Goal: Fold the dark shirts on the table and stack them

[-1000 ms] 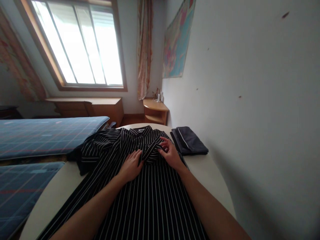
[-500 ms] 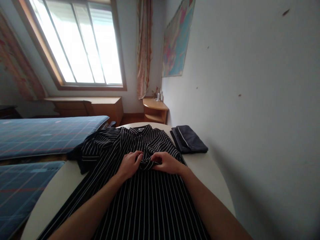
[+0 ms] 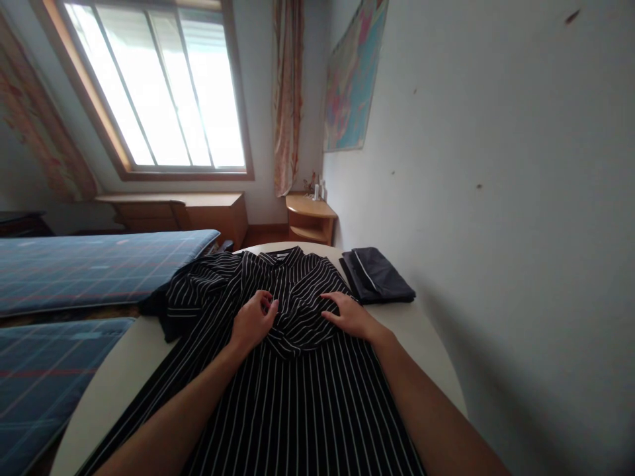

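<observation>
A black garment with white stripes [image 3: 307, 396] lies spread over a pale round table [image 3: 431, 357], its collar at the far end. One striped sleeve is folded in across the upper middle, its end near the garment's centre. My left hand [image 3: 254, 319] hovers over the garment left of that sleeve end, fingers curled but apart, holding nothing. On the right, my right hand [image 3: 348, 316] is over the folded sleeve, thumb and fingers spread, with nothing between them. The other sleeve lies bunched out at the left, over the table edge.
Folded dark cloth [image 3: 380, 274] lies at the table's right, near the white wall [image 3: 520, 264]. Blue plaid mattresses [image 3: 99, 268] stand along the left. Beyond are a wooden desk [image 3: 213, 210] and a small corner shelf [image 3: 311, 207].
Both hands have let go of the sleeve end and moved apart, the right one further to the right. The sleeve end now lies lower and flatter on the garment.
</observation>
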### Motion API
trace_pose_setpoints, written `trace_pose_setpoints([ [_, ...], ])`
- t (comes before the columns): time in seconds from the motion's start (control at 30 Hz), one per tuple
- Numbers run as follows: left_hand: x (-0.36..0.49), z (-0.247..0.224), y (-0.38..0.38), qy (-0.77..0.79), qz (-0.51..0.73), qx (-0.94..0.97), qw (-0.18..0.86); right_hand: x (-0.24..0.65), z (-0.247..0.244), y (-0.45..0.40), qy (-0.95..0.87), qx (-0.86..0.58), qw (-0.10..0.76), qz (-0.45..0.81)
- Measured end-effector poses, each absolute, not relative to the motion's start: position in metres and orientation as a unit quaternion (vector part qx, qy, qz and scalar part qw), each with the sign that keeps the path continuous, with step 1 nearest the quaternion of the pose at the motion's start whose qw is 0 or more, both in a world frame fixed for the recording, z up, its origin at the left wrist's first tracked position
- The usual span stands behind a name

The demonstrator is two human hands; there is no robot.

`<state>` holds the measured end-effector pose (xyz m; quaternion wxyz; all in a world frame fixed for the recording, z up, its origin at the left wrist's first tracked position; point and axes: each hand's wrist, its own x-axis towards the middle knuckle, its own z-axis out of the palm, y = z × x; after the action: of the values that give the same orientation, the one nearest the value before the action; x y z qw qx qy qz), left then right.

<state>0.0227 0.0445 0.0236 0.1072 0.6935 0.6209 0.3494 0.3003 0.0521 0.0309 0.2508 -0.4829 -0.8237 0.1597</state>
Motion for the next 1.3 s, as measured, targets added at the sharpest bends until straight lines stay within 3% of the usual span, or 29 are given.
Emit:
trace_pose_setpoints([
  [0.2,0.023,0.001,0.044,0.548,0.29,0.783,0.04,0.302,0.025,0.051,-0.81,-0.548,0.175,0.114],
  [0.43,0.011,-0.004,0.034,0.505,0.284,0.814,0.041,0.296,0.036,0.048,-0.778,-0.609,0.105,0.117],
  [0.8,0.02,-0.001,0.031,0.519,0.266,0.812,0.011,0.275,0.055,0.107,-0.693,-0.718,0.068,-0.004],
  [1.3,0.021,-0.001,0.025,0.516,0.266,0.813,0.035,0.271,0.049,0.193,-0.655,-0.752,0.065,-0.04],
])
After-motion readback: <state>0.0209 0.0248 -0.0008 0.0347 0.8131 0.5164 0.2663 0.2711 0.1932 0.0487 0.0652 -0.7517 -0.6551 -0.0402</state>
